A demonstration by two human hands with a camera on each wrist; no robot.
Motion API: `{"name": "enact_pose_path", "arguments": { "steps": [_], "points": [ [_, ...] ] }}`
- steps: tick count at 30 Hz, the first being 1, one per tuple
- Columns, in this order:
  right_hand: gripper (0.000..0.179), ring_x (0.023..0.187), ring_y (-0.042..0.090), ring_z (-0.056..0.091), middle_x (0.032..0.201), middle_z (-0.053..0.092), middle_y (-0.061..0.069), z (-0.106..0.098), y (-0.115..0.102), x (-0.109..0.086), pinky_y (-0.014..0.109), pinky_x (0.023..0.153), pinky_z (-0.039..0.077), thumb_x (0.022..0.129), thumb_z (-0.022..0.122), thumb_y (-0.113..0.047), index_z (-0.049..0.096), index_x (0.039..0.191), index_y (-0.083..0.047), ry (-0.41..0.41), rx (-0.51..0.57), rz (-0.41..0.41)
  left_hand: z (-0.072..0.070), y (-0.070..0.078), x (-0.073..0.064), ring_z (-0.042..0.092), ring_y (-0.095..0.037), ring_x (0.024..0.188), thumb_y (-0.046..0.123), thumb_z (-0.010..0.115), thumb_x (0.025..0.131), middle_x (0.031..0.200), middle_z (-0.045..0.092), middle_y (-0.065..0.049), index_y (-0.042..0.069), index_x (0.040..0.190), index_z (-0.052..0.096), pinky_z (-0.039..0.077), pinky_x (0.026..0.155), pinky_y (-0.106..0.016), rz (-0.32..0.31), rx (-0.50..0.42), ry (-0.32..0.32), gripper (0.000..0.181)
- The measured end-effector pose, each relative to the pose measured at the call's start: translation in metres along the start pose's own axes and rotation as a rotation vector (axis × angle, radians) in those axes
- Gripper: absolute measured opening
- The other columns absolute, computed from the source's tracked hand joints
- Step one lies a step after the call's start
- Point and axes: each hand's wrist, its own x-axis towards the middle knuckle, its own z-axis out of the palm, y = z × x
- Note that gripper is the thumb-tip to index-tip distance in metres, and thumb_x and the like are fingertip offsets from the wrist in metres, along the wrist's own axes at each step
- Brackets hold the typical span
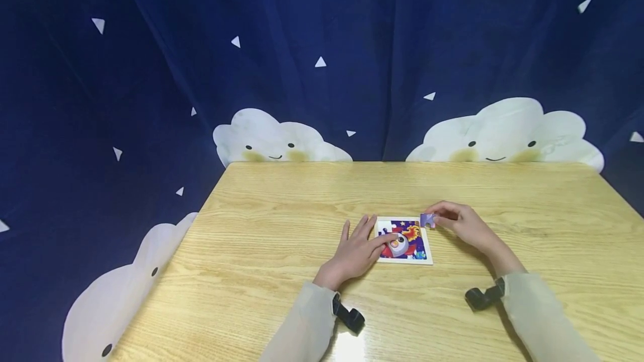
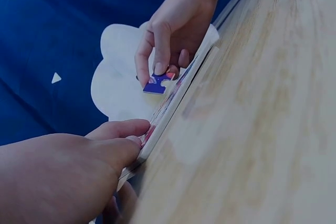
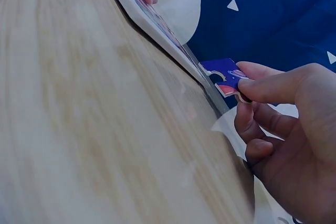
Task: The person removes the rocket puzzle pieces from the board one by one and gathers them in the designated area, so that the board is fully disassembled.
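A small jigsaw puzzle in a white frame (image 1: 429,250) lies on the table, its picture a colourful space scene with a white and red figure. My left hand (image 1: 352,253) rests over its left side, with fingers spread and the index finger and thumb touching the picture. A white gap (image 1: 384,225) shows at the puzzle's upper left. My right hand (image 1: 465,228) pinches a purple puzzle piece (image 3: 223,74) between thumb and fingers, at the frame's upper right corner. In the left wrist view the piece (image 2: 156,83) is tilted, just above the puzzle.
The wooden table (image 1: 282,200) extends all round the puzzle. Behind it hangs a dark blue curtain (image 1: 302,27) with white triangles and cloud shapes (image 1: 503,133). Black wrist mounts (image 1: 349,317) sit on both sleeves.
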Motion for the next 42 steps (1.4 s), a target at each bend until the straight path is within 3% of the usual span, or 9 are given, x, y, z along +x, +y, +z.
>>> {"name": "enact_pose_path", "arguments": {
  "steps": [21,30,42],
  "points": [
    [0.023,0.092,-0.005,0.058,0.12,0.067,0.016,-0.023,0.009,-0.011,0.015,0.08,0.048,0.098,0.059,-0.019,0.068,0.117,-0.01,-0.002,-0.055,0.025,-0.001,-0.002,0.0,0.012,-0.029,0.154,0.037,0.033,0.107,0.166,0.014,-0.009,0.047,0.145,0.04,0.009,0.122,-0.061,0.035,0.05,0.02,0.041],
    [0.026,0.088,-0.002,0.058,0.118,0.066,0.016,-0.033,0.017,-0.018,0.018,0.075,0.049,0.098,0.06,-0.02,0.067,0.119,-0.008,0.009,-0.062,0.043,0.0,-0.002,0.0,0.013,-0.029,0.154,0.037,0.033,0.106,0.166,0.014,-0.008,0.047,0.146,0.039,0.009,0.122,-0.061,0.03,0.053,0.022,0.041],
    [0.026,0.088,-0.005,0.059,0.113,0.068,0.008,-0.04,0.029,-0.019,0.016,0.075,0.048,0.099,0.059,-0.023,0.067,0.119,-0.009,0.016,-0.091,0.041,0.001,-0.002,-0.001,0.013,-0.029,0.154,0.037,0.033,0.107,0.166,0.015,-0.008,0.048,0.146,0.039,0.009,0.122,-0.061,0.033,0.057,0.026,0.041]
  ]
}}
